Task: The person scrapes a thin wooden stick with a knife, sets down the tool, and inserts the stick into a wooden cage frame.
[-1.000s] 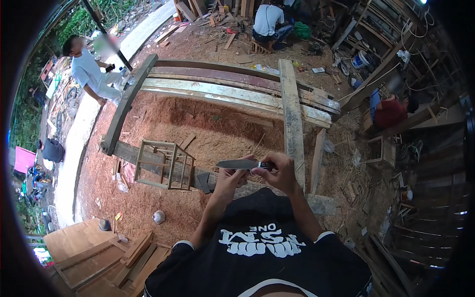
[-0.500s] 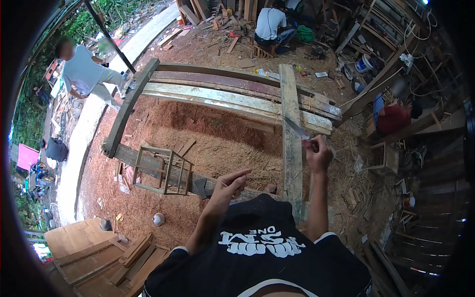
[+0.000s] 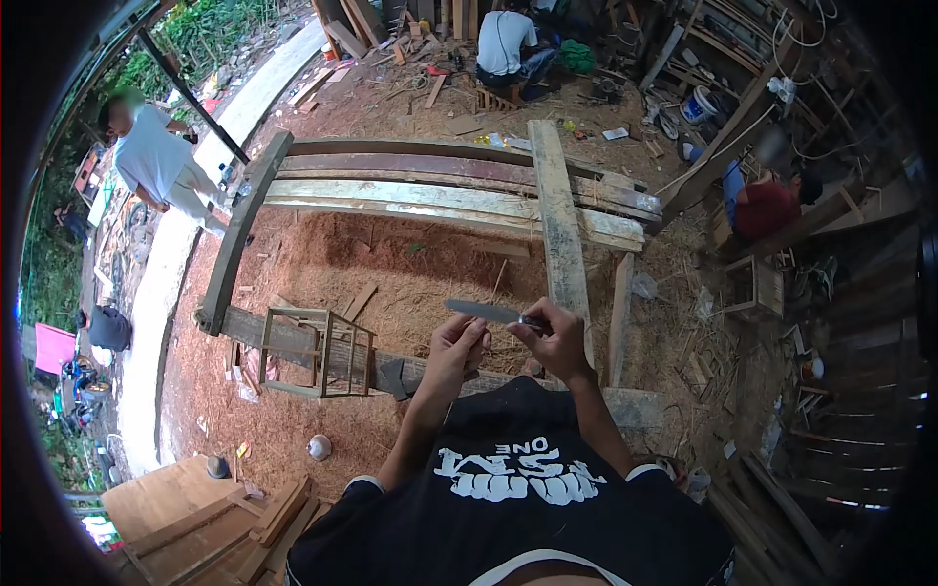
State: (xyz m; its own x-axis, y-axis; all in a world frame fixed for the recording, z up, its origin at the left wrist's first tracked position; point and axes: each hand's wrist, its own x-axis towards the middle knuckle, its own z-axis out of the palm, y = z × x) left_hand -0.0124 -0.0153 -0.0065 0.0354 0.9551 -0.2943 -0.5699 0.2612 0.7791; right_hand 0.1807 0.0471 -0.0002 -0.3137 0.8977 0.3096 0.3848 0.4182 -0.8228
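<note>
A knife with a grey blade and a dark handle is in front of my chest, its tip pointing left. My right hand is closed round the handle. Just under the blade is my left hand, its fingers curled and the thumb pressed to them; the fingertips reach the blade's lower edge, and I cannot make out whether they grip anything. Beyond both hands, a long upright-laid plank crosses a stack of boards.
A small wooden frame rests on the beam at left. Sawdust covers the ground. One person stands at left, another crouches at the back, and a third sits at right. Timber lies at lower left.
My right hand has brought the knife left and down from over the plank, turning the blade to point left. My left hand has risen to the blade, its outstretched index finger now curled.
</note>
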